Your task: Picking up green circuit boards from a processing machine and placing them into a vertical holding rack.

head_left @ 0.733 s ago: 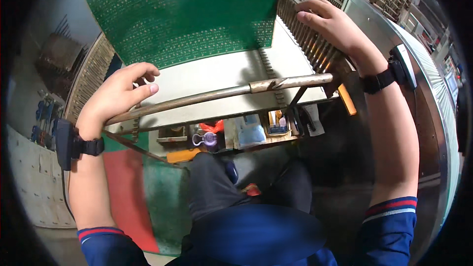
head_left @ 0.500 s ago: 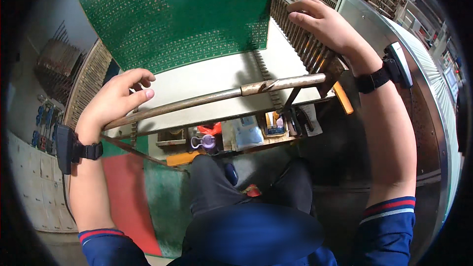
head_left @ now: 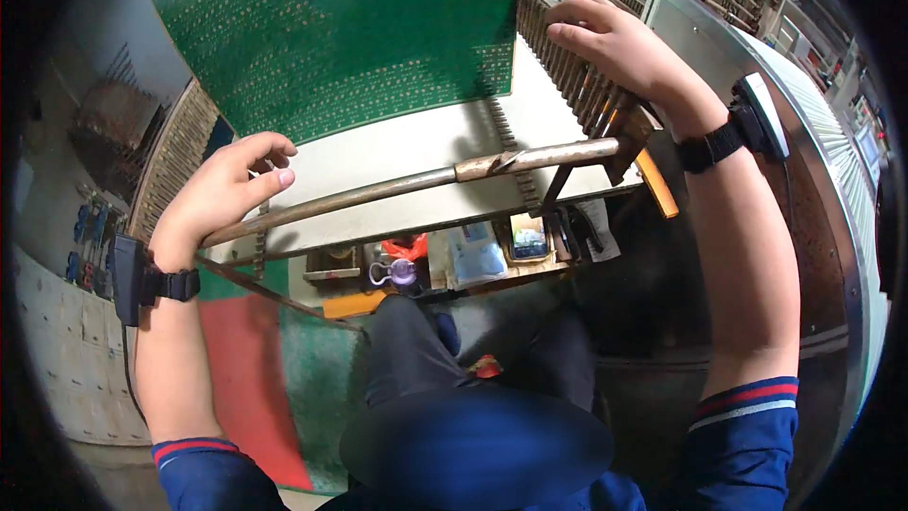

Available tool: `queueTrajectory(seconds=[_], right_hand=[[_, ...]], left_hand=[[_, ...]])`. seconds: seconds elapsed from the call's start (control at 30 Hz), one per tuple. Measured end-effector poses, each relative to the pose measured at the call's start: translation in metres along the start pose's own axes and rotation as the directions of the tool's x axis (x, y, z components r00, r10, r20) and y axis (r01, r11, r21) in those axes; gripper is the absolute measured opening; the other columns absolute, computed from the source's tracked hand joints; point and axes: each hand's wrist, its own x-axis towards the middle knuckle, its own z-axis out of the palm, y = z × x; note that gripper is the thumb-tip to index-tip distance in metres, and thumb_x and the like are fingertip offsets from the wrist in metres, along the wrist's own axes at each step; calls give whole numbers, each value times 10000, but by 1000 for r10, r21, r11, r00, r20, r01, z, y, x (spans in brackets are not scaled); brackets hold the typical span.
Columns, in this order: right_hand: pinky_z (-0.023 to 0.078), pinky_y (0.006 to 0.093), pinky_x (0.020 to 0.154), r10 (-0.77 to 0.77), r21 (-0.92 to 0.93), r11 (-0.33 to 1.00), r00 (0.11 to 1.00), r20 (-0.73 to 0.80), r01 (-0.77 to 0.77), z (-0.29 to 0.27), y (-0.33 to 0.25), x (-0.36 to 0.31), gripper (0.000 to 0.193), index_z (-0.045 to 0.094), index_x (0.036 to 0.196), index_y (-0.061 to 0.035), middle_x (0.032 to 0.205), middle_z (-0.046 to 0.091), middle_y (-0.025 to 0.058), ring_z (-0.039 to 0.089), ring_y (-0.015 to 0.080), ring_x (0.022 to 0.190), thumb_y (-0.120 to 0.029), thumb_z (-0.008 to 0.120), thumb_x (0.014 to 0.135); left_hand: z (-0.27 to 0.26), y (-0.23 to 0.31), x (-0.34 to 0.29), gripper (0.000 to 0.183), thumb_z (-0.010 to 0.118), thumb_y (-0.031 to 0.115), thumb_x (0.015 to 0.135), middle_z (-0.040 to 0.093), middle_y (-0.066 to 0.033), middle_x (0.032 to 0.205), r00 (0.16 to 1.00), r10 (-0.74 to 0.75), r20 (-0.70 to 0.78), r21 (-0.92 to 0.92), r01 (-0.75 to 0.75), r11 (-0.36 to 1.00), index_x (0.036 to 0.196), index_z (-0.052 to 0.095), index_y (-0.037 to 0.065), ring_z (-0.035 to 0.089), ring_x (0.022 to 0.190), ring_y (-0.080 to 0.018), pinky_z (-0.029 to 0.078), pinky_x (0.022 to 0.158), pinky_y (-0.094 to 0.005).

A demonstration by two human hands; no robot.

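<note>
While green board [head_left: 350, 38] rises beyond left grip [head_left: 222, 185] | right grip [head_left: 629, 49] hangs beside board | both unclosed, empty

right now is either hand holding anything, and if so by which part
Nothing is held: the left hand and right hand are both loosely curled and empty.

Workshop — toothed racks [head_left: 175, 159], green panel [head_left: 350, 28]

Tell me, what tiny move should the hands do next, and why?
Perhaps ease the right hand left toward the right edge of the green circuit board panel: that hand looks empty, with a gap showing between it and that edge, while the left hand, also seemingly empty, is near the panel's lower left corner.
</note>
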Motion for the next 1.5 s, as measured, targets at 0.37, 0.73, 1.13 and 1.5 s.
queueTrajectory(seconds=[0.37,0.73,1.13,1.5], right_hand=[[547,454,933,53,-54,997,999,-3,-53,1,1,8,422,746,1089,-13,1022,735,238,703,404,1001,-376,615,919],[493,440,1010,131,-92,988,988,81,-124,-3,-4,1,385,714,1206,-96,1220,632,226,613,394,1157,-390,621,975],[446,386,1080,42,-22,999,992,115,-40,-5,-6,-1,365,651,1219,26,1270,592,216,561,347,1257,-272,582,1020],[426,409,1111,284,-93,948,940,-192,-305,9,-32,-19,369,621,1322,-29,1414,587,181,536,320,1355,-129,538,976]], left_hand=[[2,2,1,258,680,164,969,648,-47,1003,975,-28,-222,-60,15,998,1169,644,6,606,945,-143,508,872,-321],[-106,-50,-33,282,675,143,919,630,-176,1163,923,74,-378,527,149,837,1151,633,-12,612,1125,-348,469,1005,-388],[-93,-127,-55,382,547,302,1059,625,-27,1260,857,-348,-380,-444,161,881,1315,605,24,540,1189,-125,403,1047,-271],[-92,-128,-54,401,645,281,1013,632,-7,1160,868,-385,-312,-616,124,778,1296,602,0,569,1082,-96,465,975,-276]])
